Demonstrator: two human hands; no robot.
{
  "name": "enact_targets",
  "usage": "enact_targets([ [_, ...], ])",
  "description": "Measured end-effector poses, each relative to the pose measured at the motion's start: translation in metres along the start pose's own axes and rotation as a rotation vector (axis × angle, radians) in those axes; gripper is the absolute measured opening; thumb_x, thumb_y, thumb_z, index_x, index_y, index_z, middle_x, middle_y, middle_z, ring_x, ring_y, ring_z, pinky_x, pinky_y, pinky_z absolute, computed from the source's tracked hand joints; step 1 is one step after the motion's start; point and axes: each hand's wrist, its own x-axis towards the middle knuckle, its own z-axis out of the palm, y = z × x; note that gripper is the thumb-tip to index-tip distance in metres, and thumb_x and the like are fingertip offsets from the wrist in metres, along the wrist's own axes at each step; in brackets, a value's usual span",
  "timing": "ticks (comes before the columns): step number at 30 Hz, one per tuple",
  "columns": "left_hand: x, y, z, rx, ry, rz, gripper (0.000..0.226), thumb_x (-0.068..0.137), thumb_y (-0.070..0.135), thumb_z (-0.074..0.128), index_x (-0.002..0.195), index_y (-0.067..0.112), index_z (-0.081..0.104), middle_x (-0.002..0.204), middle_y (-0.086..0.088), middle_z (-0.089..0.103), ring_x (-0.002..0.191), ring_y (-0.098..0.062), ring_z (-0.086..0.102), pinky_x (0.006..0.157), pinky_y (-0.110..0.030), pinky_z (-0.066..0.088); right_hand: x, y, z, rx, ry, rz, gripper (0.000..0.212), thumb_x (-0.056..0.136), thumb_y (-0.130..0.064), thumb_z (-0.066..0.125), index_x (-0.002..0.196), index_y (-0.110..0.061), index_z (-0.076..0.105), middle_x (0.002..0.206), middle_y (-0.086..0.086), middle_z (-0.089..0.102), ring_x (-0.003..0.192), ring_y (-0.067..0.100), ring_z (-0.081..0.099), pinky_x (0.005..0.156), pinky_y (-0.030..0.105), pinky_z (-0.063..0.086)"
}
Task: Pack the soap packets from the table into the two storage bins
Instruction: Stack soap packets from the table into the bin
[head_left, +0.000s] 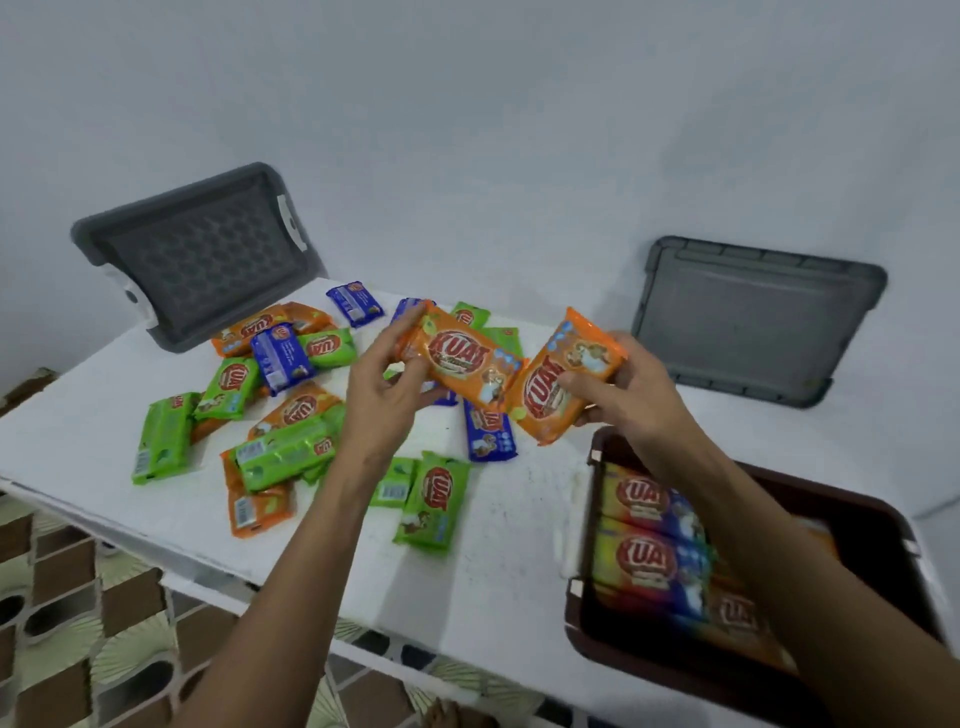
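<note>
The left hand (384, 389) pinches one orange packet (460, 361) by its near end, thumb below and fingers curled over the top edge, so that its long axis runs away from the fingers toward the right. The right hand (639, 395) grips a second orange packet (558, 387) by its right side, with its long axis slanting from lower left to upper right. The two packets nearly meet at their inner ends, held above the white table (493, 571). The brown bin (852, 501) sits at the table's right, below and just toward the body from the right hand, which is clearly the nearer one; the left hand would have to cross over. Stacked packets (644, 525) already lie in the bin with their labels running across it, so the second packet probably needs a small turn to lie alongside them. Many loose packets (280, 447) wait on the table to the left. Only one bin is in view.
</note>
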Motion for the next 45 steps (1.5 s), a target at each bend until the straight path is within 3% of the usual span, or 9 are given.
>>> enact_targets([
  [3, -0.014, 0.004, 0.024, -0.031, -0.069, -0.025, 0.042, 0.1, 0.011, 0.048, 0.136, 0.032, 0.051, 0.118, -0.005, 0.065, 0.094, -0.01, 0.069, 0.071, -0.028, 0.057, -0.027, -0.002, -0.031, 0.056, 0.013, -0.031, 0.044, 0.085, -0.003, 0.071, 0.12, -0.022, 0.051, 0.102, 0.013, 0.069, 0.09, 0.028, 0.071, 0.069, 0.05, 0.06],
  [6, -0.03, 0.004, 0.047, -0.067, -0.157, -0.071, 0.043, 0.1, 0.017, 0.049, 0.138, 0.037, 0.048, 0.125, -0.005, 0.063, 0.093, -0.013, 0.068, 0.076, -0.032, 0.058, -0.056, -0.003, -0.059, 0.015, 0.014, -0.017, 0.055, 0.085, -0.002, 0.07, 0.127, -0.033, 0.052, 0.11, 0.015, 0.067, 0.091, 0.027, 0.073, 0.069, 0.047, 0.061],
  [11, -0.056, 0.001, 0.084, -0.183, -0.243, -0.182, 0.046, 0.1, 0.004, 0.041, 0.135, 0.033, 0.05, 0.102, 0.001, 0.069, 0.091, -0.014, 0.068, 0.077, -0.032, 0.057, -0.104, 0.0, -0.098, -0.072, 0.063, 0.035, 0.027, 0.085, -0.008, 0.071, 0.11, -0.017, 0.067, 0.113, 0.006, 0.065, 0.093, 0.022, 0.072, 0.065, 0.04, 0.062],
  [15, -0.072, -0.004, 0.108, -0.253, -0.25, -0.295, 0.05, 0.094, -0.005, 0.041, 0.124, 0.032, 0.055, 0.1, -0.005, 0.069, 0.098, -0.023, 0.066, 0.076, -0.035, 0.058, -0.139, 0.006, -0.126, -0.148, 0.11, 0.084, 0.014, 0.091, -0.019, 0.065, 0.104, -0.019, 0.07, 0.106, -0.003, 0.07, 0.094, 0.017, 0.071, 0.065, 0.034, 0.06],
  [23, -0.097, -0.016, 0.135, -0.31, -0.233, -0.394, 0.041, 0.092, -0.009, 0.04, 0.119, 0.021, 0.048, 0.105, -0.011, 0.06, 0.103, -0.027, 0.063, 0.076, -0.039, 0.059, -0.178, 0.026, -0.168, -0.215, 0.086, 0.21, 0.008, 0.093, -0.015, 0.063, 0.1, -0.018, 0.066, 0.104, 0.0, 0.07, 0.096, 0.017, 0.071, 0.067, 0.032, 0.059],
  [33, -0.106, -0.023, 0.139, -0.221, -0.267, -0.404, 0.039, 0.095, -0.003, 0.047, 0.127, 0.02, 0.05, 0.107, -0.009, 0.059, 0.104, -0.024, 0.065, 0.08, -0.042, 0.059, -0.175, 0.068, -0.156, -0.348, -0.049, 0.4, 0.015, 0.09, -0.009, 0.065, 0.101, -0.018, 0.06, 0.13, -0.001, 0.051, 0.114, 0.024, 0.06, 0.077, 0.04, 0.062],
  [36, -0.106, -0.024, 0.139, -0.191, -0.275, -0.404, 0.038, 0.095, -0.002, 0.048, 0.124, 0.023, 0.052, 0.104, -0.01, 0.061, 0.105, -0.025, 0.065, 0.08, -0.042, 0.059, -0.174, 0.077, -0.154, -0.473, -0.013, 0.43, 0.015, 0.091, -0.012, 0.066, 0.098, -0.023, 0.059, 0.134, 0.001, 0.049, 0.118, 0.025, 0.057, 0.079, 0.038, 0.061],
  [39, -0.106, -0.024, 0.138, -0.168, -0.291, -0.405, 0.038, 0.095, 0.002, 0.051, 0.125, 0.024, 0.052, 0.112, -0.013, 0.061, 0.107, -0.025, 0.065, 0.082, -0.044, 0.059, -0.173, 0.076, -0.151, -0.753, -0.004, 0.445, 0.014, 0.093, -0.02, 0.063, 0.101, -0.026, 0.054, 0.136, 0.004, 0.049, 0.118, 0.025, 0.055, 0.087, 0.032, 0.057],
  [45, -0.105, -0.025, 0.138, -0.16, -0.31, -0.412, 0.039, 0.095, 0.003, 0.053, 0.126, 0.025, 0.052, 0.116, -0.013, 0.061, 0.109, -0.026, 0.065, 0.082, -0.044, 0.059, -0.174, 0.075, -0.144, -1.065, -0.051, 0.41, 0.021, 0.094, -0.029, 0.06, 0.11, -0.021, 0.049, 0.133, 0.01, 0.054, 0.11, 0.027, 0.06, 0.09, 0.037, 0.055],
])
